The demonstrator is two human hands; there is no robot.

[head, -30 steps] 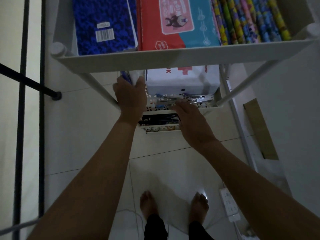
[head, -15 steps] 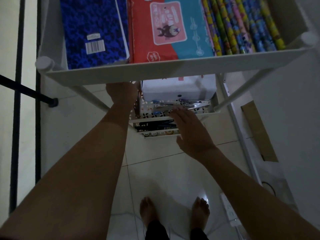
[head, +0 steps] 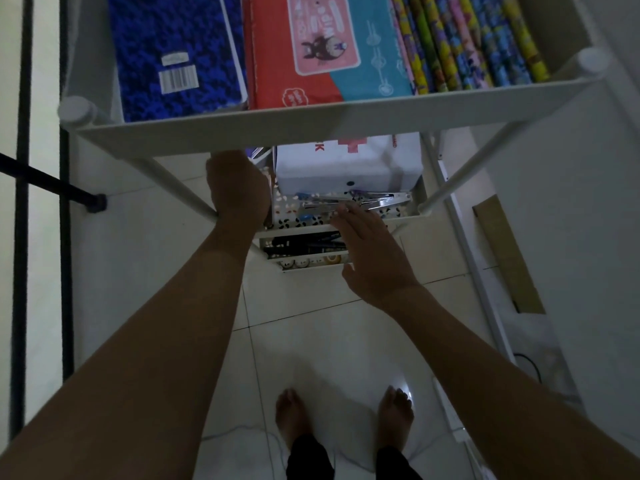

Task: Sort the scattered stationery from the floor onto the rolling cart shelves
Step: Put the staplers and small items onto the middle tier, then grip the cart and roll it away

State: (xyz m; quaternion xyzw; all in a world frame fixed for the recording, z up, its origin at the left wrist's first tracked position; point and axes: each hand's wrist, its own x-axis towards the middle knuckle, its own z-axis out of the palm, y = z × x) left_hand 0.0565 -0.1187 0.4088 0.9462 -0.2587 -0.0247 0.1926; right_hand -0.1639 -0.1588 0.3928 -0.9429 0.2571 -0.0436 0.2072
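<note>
The white rolling cart (head: 311, 123) stands in front of me. Its top shelf carries a blue notebook (head: 176, 57), a red and teal pack (head: 311, 46) and patterned paper rolls (head: 467, 39). My left hand (head: 239, 188) reaches into the middle shelf under the top rim, gripping a blue-and-white book (head: 255, 153), of which only an edge shows; my fingers are hidden. My right hand (head: 370, 251) is flat, its fingertips touching the metal staplers (head: 367, 200) at the front of the middle shelf, before a white box with a red cross (head: 346, 164).
Dark pens (head: 301, 242) and tape rolls (head: 311, 261) lie on the lower shelves. A cardboard strip (head: 509, 258) leans by the right wall. A black bar (head: 45, 181) crosses the floor at left. My bare feet (head: 294, 417) stand on white tiles, with a thin cable beside them.
My left hand has pushed the book deeper under the top shelf, hiding its fingers. My right hand stays at the staplers. The view has shifted slightly.
</note>
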